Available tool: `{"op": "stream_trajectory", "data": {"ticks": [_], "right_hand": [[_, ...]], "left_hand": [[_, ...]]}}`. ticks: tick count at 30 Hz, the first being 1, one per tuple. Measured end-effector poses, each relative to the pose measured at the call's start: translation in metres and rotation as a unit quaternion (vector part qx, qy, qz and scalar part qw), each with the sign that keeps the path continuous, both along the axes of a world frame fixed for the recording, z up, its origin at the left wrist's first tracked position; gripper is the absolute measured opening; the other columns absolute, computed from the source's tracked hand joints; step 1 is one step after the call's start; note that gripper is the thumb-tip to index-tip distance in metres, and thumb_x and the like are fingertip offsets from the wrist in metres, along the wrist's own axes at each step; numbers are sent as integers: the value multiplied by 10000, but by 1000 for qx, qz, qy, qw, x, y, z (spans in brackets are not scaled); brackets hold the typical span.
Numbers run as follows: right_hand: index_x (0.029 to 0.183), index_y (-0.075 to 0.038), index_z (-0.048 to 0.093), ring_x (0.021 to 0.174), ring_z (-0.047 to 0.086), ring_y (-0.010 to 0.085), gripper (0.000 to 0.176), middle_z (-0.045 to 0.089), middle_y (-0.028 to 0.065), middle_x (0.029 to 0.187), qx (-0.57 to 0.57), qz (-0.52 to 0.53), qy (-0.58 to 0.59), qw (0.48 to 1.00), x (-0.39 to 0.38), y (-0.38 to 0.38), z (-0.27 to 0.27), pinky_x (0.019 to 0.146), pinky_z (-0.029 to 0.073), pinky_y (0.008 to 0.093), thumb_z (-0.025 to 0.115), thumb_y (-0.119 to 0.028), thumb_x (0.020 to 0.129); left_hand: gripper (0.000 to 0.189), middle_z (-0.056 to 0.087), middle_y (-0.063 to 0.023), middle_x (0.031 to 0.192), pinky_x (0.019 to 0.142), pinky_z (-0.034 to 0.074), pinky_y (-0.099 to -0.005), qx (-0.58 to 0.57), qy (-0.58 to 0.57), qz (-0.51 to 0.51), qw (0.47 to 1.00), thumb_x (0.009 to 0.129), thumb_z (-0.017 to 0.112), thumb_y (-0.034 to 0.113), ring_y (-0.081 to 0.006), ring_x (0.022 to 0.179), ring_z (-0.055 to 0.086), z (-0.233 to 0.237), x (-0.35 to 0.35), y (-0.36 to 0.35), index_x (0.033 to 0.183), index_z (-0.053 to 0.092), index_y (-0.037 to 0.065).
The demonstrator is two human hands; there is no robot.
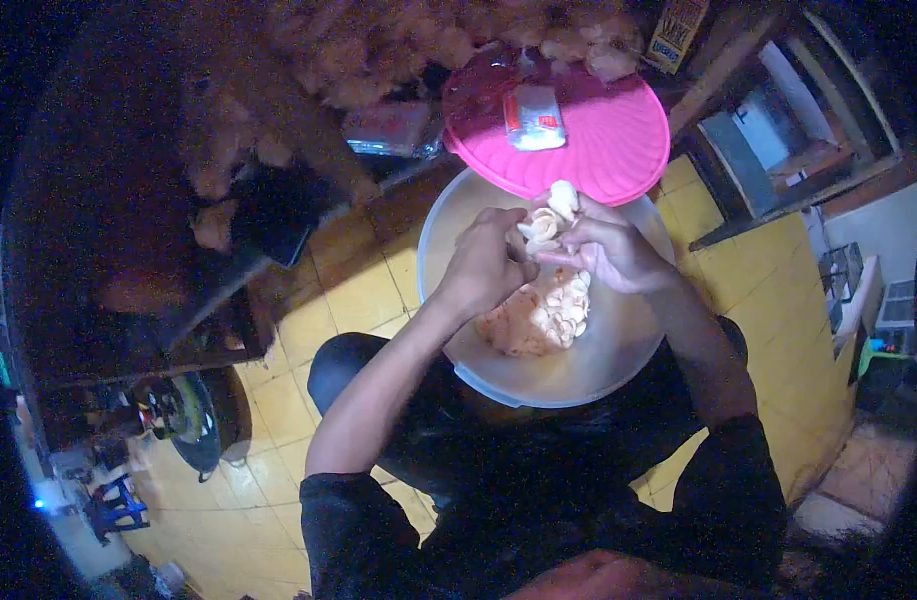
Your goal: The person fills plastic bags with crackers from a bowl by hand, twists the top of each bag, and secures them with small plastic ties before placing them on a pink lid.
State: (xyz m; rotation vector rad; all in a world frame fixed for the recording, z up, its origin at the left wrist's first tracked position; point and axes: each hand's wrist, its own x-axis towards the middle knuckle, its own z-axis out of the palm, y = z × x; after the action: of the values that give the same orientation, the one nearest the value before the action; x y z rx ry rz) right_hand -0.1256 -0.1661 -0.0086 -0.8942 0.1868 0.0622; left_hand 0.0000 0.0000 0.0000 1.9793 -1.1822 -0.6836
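Observation:
A cluster of pale, thin, curled slices is held between my two hands above a large translucent tub. My right hand cups the cluster from the right, palm turned up and fingers bent around it. From the left, my left hand has its fingers curled in, with the fingertips right at the slices. Below, inside the tub, more pale slices lie beside a brownish heap. What the slices are made of does not show.
A pink ribbed lid overlaps the tub's far rim, with a clear plastic packet on it. Another plastic packet lies to its left. Dark wooden furniture stands right. A round dark vessel sits on yellow floor tiles.

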Motion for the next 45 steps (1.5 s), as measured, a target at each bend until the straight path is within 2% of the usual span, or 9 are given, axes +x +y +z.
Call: {"op": "stream_trajectory", "data": {"ticks": [3, 6, 15, 19, 21, 27, 33, 40, 45], "right_hand": [[1399, -49, 279, 1176, 524, 206, 639, 496, 156, 1279, -41, 14, 12, 999, -22, -23, 7, 999, 419, 377, 525, 3, 812], [1377, -23, 255, 1148, 548, 262, 596, 493, 194, 1253, -534, 33, 1, 845, -26, -13, 16, 898, 447, 342, 513, 16, 841], [1139, -9, 574, 960, 628, 323, 301, 619, 188, 1013, -718, 39, 24, 694, -24, -10, 0, 836, 495, 415, 623, -22, 842], [937, 18, 631, 888, 648, 327, 110, 615, 214, 1017, -660, 6, -31, 751, -23, -7, 6, 742, 534, 420, 601, -40, 849], [993, 13, 604, 931, 636, 246, 130, 611, 139, 1030, -453, 5, -10, 891, -21, -8, 7, 728, 563, 371, 544, 6, 878], [1093, -17, 512, 986, 608, 229, 205, 551, 98, 1108, -276, 51, 50, 959, -23, -8, 1, 723, 615, 395, 526, 14, 891], [1201, -25, 487, 1145, 526, 219, 344, 481, 109, 1255, -494, -1, 57, 867, -26, -1, 11, 931, 501, 376, 587, -6, 872], [1183, -16, 465, 1083, 578, 210, 353, 594, 133, 1103, -374, -76, 3, 924, -27, -6, -10, 895, 482, 379, 608, -7, 861], [1085, 31, 470, 834, 678, 264, 369, 636, 132, 816, -658, -74, 37, 748, -22, -5, -14, 719, 542, 401, 671, 0, 777]], "left_hand": [[579, 566, -195, 1179, 769, 549, -348, -22, 76, 54, 995, 689, 744, 46, -265, 852, 679, -4, -23, -28, 1227, 553, -47], [576, 569, -196, 1176, 735, 555, -336, -51, 108, 54, 991, 692, 736, 34, -245, 821, 680, -5, -23, -27, 1226, 545, -67], [593, 583, -170, 1188, 736, 552, -321, -62, 160, 78, 982, 689, 743, 22, -207, 813, 671, -17, -22, -24, 1242, 542, -53], [592, 603, -142, 1133, 725, 543, -292, -91, 165, 48, 981, 715, 760, 43, -173, 808, 653, -2, -21, -21, 1257, 535, -36], [579, 610, -129, 1112, 717, 541, -284, -101, 143, 36, 984, 728, 765, 53, -165, 808, 648, -1, -22, -20, 1255, 538, -28], [455, 654, -65, 1055, 753, 532, -287, -74, 389, 28, 918, 824, 693, 33, -155, 895, 643, -4, -26, -23, 1258, 557, 39], [381, 669, -74, 931, 641, 516, -260, -64, 221, 66, 971, 851, 657, 33, -134, 813, 648, -2, -28, -21, 1225, 583, 37], [370, 663, -134, 1016, 777, 528, -330, -151, 29, 33, 988, 776, 609, 0, -206, 783, 680, -15, -35, -24, 1146, 615, -6], [359, 667, -114, 974, 779, 521, -332, -176, 75, -36, 981, 779, 632, 39, -178, 770, 674, -10, -45, -25, 1135, 618, -6]]}}
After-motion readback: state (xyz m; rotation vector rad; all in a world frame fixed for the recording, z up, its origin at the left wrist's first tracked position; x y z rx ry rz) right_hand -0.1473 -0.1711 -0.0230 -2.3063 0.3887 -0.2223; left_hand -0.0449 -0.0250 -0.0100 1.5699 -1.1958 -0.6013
